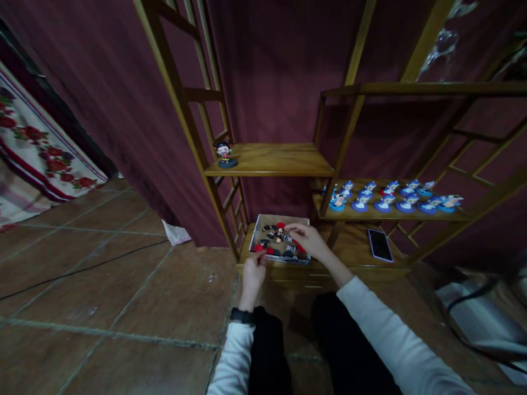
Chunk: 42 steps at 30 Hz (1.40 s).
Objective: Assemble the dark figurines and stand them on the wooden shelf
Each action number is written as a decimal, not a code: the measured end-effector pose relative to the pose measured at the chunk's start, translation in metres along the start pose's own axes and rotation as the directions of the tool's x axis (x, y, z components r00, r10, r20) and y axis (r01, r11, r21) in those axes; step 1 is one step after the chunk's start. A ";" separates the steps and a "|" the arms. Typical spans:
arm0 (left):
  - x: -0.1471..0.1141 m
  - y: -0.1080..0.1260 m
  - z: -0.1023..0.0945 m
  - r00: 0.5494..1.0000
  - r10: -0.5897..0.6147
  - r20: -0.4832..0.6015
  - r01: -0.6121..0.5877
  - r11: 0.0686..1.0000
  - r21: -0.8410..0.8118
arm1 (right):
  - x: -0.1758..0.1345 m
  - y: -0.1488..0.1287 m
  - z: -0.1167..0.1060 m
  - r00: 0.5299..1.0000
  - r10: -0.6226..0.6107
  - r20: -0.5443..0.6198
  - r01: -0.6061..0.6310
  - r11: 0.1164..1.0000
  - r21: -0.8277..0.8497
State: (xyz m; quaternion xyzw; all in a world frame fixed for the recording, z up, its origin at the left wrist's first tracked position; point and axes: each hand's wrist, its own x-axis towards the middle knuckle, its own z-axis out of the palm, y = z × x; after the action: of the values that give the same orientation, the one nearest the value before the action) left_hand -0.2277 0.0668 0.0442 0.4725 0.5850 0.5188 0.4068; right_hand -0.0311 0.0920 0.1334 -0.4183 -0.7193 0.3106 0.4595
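Note:
A shallow grey tray sits on the lowest wooden shelf and holds several small red and black figurine parts. My left hand is at the tray's near left corner, fingertips pinched on a red piece. My right hand reaches over the tray's right side, fingers curled down among the parts; whether it holds one I cannot tell. One finished figurine with black hair on a dark base stands alone on the middle shelf's left end.
A row of several figurines on blue bases fills the lower right shelf. A phone lies flat on the bottom board. Wooden shelf uprights rise on the left. A cable crosses the tiled floor.

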 end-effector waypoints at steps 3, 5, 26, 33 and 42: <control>0.041 0.014 0.005 0.996 -0.077 -0.037 0.064 0.959 -0.277 | -0.007 0.095 0.017 0.954 0.282 -0.107 -0.282 0.959 0.018; 0.063 0.016 0.011 0.989 -0.128 -0.076 0.087 0.911 -0.404 | -0.002 0.138 0.031 0.926 0.365 -0.097 -0.365 0.931 0.014; 0.125 0.005 -0.005 0.931 -0.360 -0.065 0.235 0.723 -0.650 | 0.075 0.191 0.141 0.867 0.022 0.499 0.245 0.852 -0.463; 0.128 -0.004 -0.004 0.921 -0.387 -0.045 0.270 0.717 -0.643 | 0.067 0.181 0.116 0.881 0.065 0.468 0.208 0.836 -0.508; 0.116 -0.015 0.026 0.889 -0.453 0.064 0.446 0.825 -0.348 | 0.044 0.163 0.088 0.945 0.239 0.222 -0.189 0.956 -0.226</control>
State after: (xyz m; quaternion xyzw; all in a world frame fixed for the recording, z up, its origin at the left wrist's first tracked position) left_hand -0.2306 0.1851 0.0277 0.2351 0.5811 0.5097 0.5893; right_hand -0.0711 0.2000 -0.0180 -0.4968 -0.7488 0.3339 0.2848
